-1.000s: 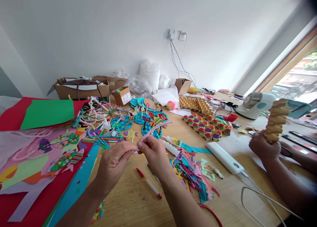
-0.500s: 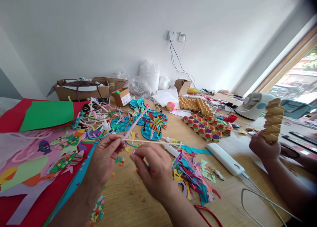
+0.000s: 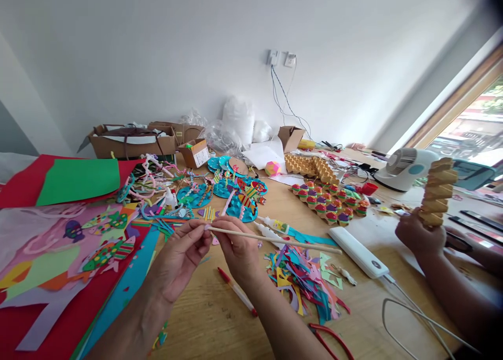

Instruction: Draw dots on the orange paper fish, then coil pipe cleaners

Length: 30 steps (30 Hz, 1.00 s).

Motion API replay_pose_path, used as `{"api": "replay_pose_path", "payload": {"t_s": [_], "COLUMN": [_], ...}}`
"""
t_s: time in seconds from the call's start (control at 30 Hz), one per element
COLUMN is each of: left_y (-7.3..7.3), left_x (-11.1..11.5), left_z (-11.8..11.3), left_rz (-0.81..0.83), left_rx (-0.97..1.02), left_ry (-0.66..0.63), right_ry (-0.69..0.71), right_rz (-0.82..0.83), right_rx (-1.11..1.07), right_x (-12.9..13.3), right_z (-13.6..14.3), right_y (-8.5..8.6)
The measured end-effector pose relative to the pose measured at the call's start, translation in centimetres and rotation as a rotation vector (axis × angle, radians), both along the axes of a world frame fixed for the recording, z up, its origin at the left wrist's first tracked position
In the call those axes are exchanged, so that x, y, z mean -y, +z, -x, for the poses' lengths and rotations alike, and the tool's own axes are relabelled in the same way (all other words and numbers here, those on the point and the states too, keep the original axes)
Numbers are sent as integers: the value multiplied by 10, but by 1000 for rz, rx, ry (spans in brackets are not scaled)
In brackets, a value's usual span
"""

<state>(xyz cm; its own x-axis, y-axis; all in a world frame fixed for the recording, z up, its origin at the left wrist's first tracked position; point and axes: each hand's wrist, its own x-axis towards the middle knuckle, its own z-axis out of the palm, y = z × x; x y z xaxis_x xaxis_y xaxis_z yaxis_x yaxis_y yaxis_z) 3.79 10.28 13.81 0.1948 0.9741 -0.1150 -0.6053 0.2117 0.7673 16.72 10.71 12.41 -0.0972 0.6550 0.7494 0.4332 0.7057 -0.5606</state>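
A thin wooden stick (image 3: 275,239) runs from my fingertips out to the right over the table. My left hand (image 3: 183,255) pinches its left end, where a bit of lilac strip shows. Close beside it, my right hand (image 3: 239,255) is closed on the stick, thumb in front and fingers behind. A pale lilac strip (image 3: 228,203) sticks up behind my right hand; its lower part is hidden. Under my hands lies a red-capped pen (image 3: 238,292). White glue bottles (image 3: 271,238) lie just behind the stick.
Paper scraps (image 3: 302,279), red-handled pliers (image 3: 330,339) and a white power strip (image 3: 357,252) lie to the right. Coloured paper sheets (image 3: 78,182) cover the left. Blue decorated discs (image 3: 239,208) and a painted egg tray (image 3: 330,203) stand farther back. Another person's hand (image 3: 420,234) holds a folded cardboard piece (image 3: 436,192).
My right hand has moved up and left and closed on the stick. The stick's far end reaches farther right and lower. The lilac strip has dropped mostly behind my right hand.
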Motion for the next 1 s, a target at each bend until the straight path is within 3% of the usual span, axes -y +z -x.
{"api": "replay_pose_path", "payload": {"t_s": [0.1,0.17,0.3,0.43,0.7,0.83,1.0], "left_y": [-6,-12,-19,-17,-15,-13,-1], "left_x": [-2,-4,-7,-8,-9,-9,-6], "left_z": [-1,0,5,9,14,15,16], "left_rz": [-158,-281,-515,-691,-960,-956,-870], "left_rx": [-211,-348,-617,-806,-921,-900,-865], "left_ry": [168,258,320,377,445,418,295], "right_ry": [62,192,462,573,513,498,485], "right_rz": [237,464,858,1048,1009,938,830], "right_rx": [-126,-310,-665,-799,-926,-874,-714], "right_x": [0,-1,0,3,6,5,4], "right_z": [4,6,7,5,13,10,3], "right_y": [0,1,4,9,10,11,15]}}
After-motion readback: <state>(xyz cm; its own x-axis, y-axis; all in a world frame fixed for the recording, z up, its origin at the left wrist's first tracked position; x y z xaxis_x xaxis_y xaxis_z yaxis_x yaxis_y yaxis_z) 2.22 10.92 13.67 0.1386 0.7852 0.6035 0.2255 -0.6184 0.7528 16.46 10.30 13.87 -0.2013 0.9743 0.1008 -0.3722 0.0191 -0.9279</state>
